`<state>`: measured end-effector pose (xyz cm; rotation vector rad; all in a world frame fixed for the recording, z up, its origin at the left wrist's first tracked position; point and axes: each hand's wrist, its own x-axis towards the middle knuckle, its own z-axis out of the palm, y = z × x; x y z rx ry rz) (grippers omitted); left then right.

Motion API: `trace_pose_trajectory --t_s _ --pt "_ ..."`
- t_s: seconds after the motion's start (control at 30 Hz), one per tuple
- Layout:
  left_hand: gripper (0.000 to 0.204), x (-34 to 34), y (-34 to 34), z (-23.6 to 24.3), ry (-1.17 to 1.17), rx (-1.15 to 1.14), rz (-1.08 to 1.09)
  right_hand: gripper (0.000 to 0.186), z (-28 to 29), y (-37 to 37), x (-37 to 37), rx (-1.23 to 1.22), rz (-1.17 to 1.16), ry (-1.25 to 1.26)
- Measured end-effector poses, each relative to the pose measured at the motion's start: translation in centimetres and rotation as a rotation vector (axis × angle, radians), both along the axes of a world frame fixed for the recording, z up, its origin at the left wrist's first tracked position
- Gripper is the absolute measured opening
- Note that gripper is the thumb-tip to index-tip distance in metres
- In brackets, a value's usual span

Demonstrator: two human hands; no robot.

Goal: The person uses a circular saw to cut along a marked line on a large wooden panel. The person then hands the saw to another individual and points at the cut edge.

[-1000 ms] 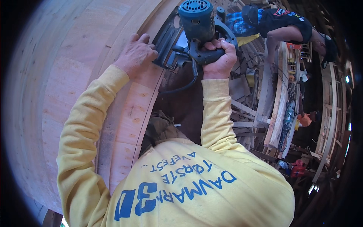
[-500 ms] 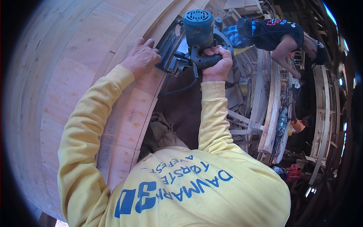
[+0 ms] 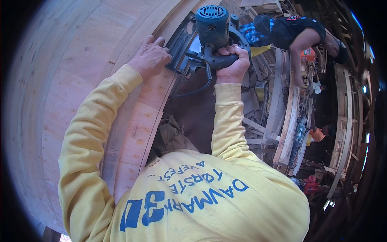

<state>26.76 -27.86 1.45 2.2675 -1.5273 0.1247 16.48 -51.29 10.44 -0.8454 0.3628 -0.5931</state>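
My right hand is wrapped round the rear handle of a teal and black circular saw. The saw's metal base plate lies on the edge of a pale wooden panel. My left hand rests on the wood beside the plate, fingers apart and slightly bent, their tips at the plate's edge. A dark power cord curves down from the saw's handle. The blade and its contact with the wood are hidden from this view.
A large curved wooden surface fills the left. At the upper right a person in dark clothing bends over a long timber bench. Scrap wood is heaped between us. Farther right, an orange garment shows.
The saw and my right hand have barely shifted. My left hand has moved slightly up and left. The other person's arm has swung and now hangs lower over the bench, uncovering an orange object.
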Motion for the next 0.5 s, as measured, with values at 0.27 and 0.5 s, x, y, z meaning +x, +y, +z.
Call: trace_pose_trajectory --t_s 0.27,0.5 --pt "0.005 1.4 -1.5 0.0 -0.008 0.003 -0.009 0.012 0.3 -1.2 1.2 -0.011 -0.016 0.005" --pt "0.004 2.6 -2.6 0.0 -0.016 -0.004 -0.005 0.012 0.1 -2.7 2.5 -0.001 0.003 -0.021"
